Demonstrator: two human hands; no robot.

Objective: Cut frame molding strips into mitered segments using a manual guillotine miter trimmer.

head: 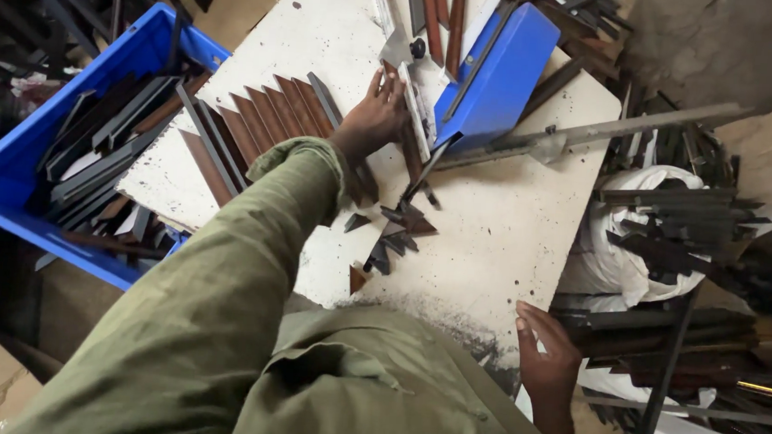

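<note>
Fingers [388, 85] of the left hand [375, 118] are spread flat on a dark metal strip [408, 139] beside the blue cutting machine [497, 73]; those of the right hand [546, 353] lie loosely open on the near edge of the white worktable [500, 223]. At far left stands a blue crate [10, 171] full of strips. A row of brown angled pieces [263, 118] lies left of the hand, small offcuts [396, 235] nearer.

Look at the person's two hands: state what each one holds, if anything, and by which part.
Neither visibly grips anything. The left hand rests flat on the brown strips by the blue cutter; the right hand lies empty at the white table edge.
</note>
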